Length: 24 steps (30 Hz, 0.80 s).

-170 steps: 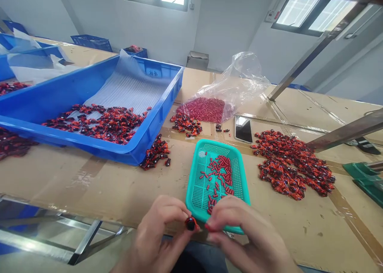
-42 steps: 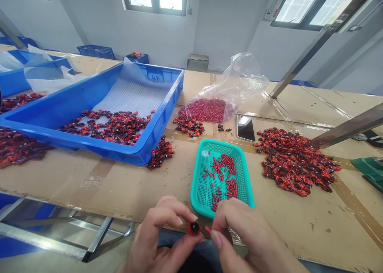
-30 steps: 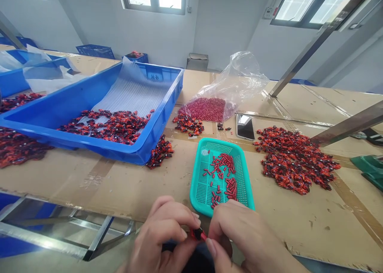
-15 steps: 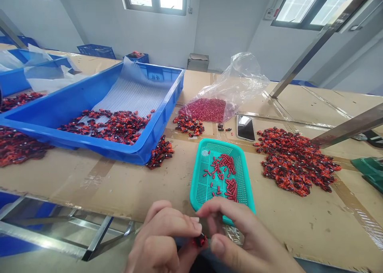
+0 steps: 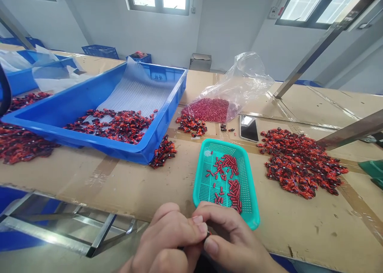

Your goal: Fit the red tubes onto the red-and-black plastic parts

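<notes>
At the table's front edge my left hand is closed, pinching a small black and red-orange piece that is mostly hidden by fingers. My right hand is closed too, its thumb and fingertips pressed on the right end of that same piece. Just beyond both hands lies a green perforated basket. Loose dark-red little rods lie inside it, most of them along its right side.
Left of the basket stands a blue tray holding black-and-red pieces. A pile of similar pieces lies right. Behind are a clear bag of red rods and a phone. Metal posts rise at right.
My right hand has closed in, its thumb and fingers now meeting the small piece and my left fingertips. The piece is more covered than before. The view has shifted slightly.
</notes>
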### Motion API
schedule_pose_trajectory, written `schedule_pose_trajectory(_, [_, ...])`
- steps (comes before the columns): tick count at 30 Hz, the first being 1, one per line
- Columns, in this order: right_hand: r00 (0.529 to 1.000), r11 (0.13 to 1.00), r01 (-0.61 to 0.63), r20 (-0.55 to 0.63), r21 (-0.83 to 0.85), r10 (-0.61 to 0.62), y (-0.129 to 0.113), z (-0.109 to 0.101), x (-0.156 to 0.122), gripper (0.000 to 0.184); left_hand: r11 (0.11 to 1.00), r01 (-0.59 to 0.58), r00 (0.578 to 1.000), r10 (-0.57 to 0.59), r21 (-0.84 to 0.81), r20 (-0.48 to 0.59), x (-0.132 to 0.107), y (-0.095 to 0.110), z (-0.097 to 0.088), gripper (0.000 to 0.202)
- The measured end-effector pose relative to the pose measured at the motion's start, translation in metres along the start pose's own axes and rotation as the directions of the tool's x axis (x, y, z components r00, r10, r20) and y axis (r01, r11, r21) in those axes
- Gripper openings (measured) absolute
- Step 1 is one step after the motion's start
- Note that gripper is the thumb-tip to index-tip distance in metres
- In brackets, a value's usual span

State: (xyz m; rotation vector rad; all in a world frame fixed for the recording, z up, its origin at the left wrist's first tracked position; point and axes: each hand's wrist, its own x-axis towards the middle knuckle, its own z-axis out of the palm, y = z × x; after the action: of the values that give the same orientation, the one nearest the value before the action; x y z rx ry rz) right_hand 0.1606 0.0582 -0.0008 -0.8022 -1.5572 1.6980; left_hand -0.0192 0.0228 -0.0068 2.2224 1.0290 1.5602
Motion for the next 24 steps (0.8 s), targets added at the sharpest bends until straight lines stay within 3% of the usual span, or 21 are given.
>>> schedule_pose_trajectory(3, [1.000, 1.000, 0.017, -0.012, 0.003, -0.017, -0.001, -0.003, -0.005, 0.054, 0.990, 0.089, 0.995, -0.092, -0.108, -0.023, 0.006, -0.006, -0.002, 0.029])
schedule_pose_trajectory(6, [0.999, 0.999, 0.040, -0.032, -0.008, -0.040, -0.003, -0.004, -0.007, 0.054, 0.979, 0.074, 0.993, -0.091, -0.190, -0.080, 0.009, -0.004, 0.001, 0.037])
schedule_pose_trajectory(10, [0.997, 0.994, 0.076, -0.001, -0.082, -0.076, -0.006, -0.002, -0.001, 0.055, 0.974, 0.170, 0.985, -0.174, -0.146, -0.008, 0.007, 0.002, -0.002, 0.027])
schedule_pose_trajectory(14, [0.988, 0.967, 0.149, -0.003, -0.205, -0.153, -0.007, 0.002, 0.003, 0.066, 0.998, 0.047, 0.999, -0.046, -0.048, 0.001, 0.004, 0.003, -0.001, 0.029])
schedule_pose_trajectory(17, [0.976, 0.931, 0.186, -0.049, -0.315, -0.211, -0.007, -0.007, -0.003, 0.060, 0.996, -0.086, 0.996, 0.086, -0.014, -0.004, 0.009, -0.002, 0.004, 0.028])
schedule_pose_trajectory(19, [0.966, 0.888, 0.155, -0.122, -0.433, -0.228, -0.004, -0.025, -0.012, 0.046, 0.991, -0.104, 0.994, 0.103, 0.084, 0.020, 0.015, -0.012, 0.005, 0.018])
schedule_pose_trajectory(21, [0.933, 0.802, 0.056, -0.254, -0.595, -0.254, 0.001, -0.055, -0.023, 0.034, 0.958, -0.057, 0.998, 0.050, 0.281, 0.029, 0.018, -0.029, 0.001, 0.011])
schedule_pose_trajectory(24, [0.777, 0.523, -0.199, -0.459, -0.829, -0.431, 0.013, -0.118, -0.041, 0.033, 0.848, 0.087, 0.996, -0.093, 0.523, -0.014, 0.011, -0.068, -0.017, 0.002])
